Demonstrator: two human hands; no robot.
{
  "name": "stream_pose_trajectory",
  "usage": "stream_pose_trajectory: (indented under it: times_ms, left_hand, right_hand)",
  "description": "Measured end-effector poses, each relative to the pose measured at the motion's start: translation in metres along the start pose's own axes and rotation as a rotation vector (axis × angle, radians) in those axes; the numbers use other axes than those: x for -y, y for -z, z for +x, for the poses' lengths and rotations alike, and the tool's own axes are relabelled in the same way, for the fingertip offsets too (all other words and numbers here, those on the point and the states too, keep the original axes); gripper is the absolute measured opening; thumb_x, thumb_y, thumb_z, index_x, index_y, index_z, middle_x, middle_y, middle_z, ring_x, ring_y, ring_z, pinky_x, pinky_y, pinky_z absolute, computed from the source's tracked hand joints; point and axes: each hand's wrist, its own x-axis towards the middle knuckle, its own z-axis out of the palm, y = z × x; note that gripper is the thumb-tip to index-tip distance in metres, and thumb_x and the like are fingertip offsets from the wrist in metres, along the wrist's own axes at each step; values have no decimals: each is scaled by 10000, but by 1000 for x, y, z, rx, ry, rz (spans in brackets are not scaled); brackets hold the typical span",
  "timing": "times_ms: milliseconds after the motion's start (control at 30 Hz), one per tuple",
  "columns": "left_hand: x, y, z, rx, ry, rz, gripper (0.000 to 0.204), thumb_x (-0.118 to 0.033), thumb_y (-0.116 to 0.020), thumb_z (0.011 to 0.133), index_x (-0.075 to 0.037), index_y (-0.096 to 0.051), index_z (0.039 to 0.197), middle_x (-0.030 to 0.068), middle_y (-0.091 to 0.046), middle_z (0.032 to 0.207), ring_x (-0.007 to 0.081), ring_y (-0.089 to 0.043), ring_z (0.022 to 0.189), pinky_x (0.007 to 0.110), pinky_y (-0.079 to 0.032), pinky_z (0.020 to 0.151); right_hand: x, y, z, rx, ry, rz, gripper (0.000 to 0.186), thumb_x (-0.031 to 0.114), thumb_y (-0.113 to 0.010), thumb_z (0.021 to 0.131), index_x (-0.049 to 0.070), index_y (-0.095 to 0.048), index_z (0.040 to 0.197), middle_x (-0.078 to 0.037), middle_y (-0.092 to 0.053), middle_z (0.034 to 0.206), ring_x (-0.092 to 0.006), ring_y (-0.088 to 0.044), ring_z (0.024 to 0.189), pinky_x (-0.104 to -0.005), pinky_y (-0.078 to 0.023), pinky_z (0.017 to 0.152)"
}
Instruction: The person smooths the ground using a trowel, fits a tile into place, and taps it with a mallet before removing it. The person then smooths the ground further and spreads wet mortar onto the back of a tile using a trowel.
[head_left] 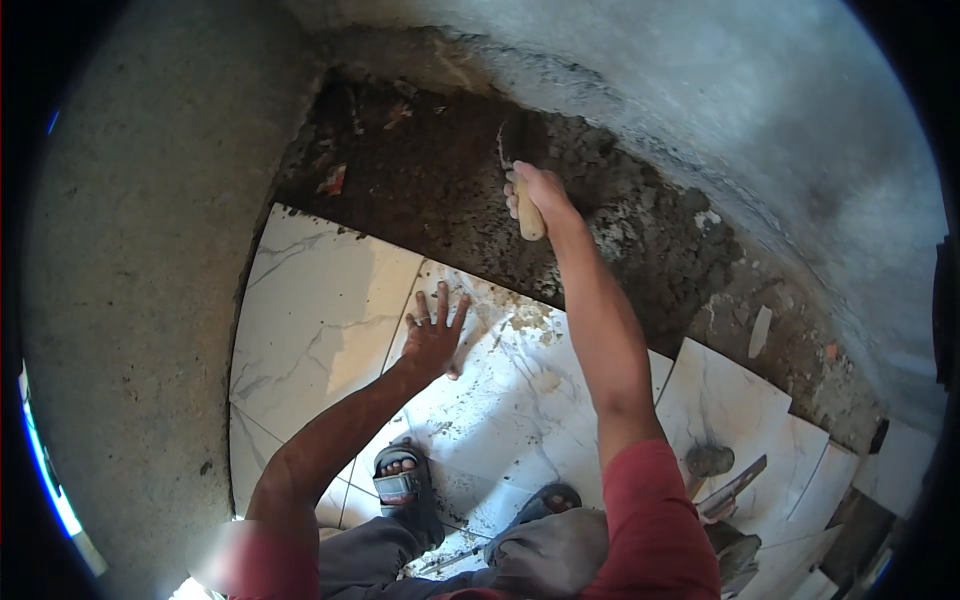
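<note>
Just now the right hand (541, 187) is closed around the pale wooden handle of a trowel (532, 222), fingers wrapped over its upper end. The trowel is above the dark, lumpy bed (645, 235) of earth or mortar, its thin blade pointing away from the person and seen nearly edge-on; whether it touches the bed is hard to tell. Open wide, the left hand (431, 345) rests palm down on the white, grey-veined tiles (318, 290), fingers spread and nothing visible in its hold. Crumbs and smears of dirt are scattered over the tiles beside it. A small reddish scrap (333, 180) lies on the bed, near the grey concrete surface (140, 270) at left. At lower right, a mallet (709, 460) with a dark round head lies on more tiles.
</note>
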Motion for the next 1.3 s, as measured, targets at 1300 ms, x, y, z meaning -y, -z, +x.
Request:
stream_pose_trajectory:
  times_ms: [1300]
  left_hand:
    - [-3, -14, 5, -87, 23, 50, 1400, -581, -830, 450, -84, -25, 1481, 332, -53, 1481, 541, -284, 1288, 521, -444, 942]
  right_hand:
    - [8, 212, -144, -405, 49, 3, 374, 392, -522, 909, 57, -557, 1071, -37, -551, 716, -118, -504, 488, -267, -409, 400]
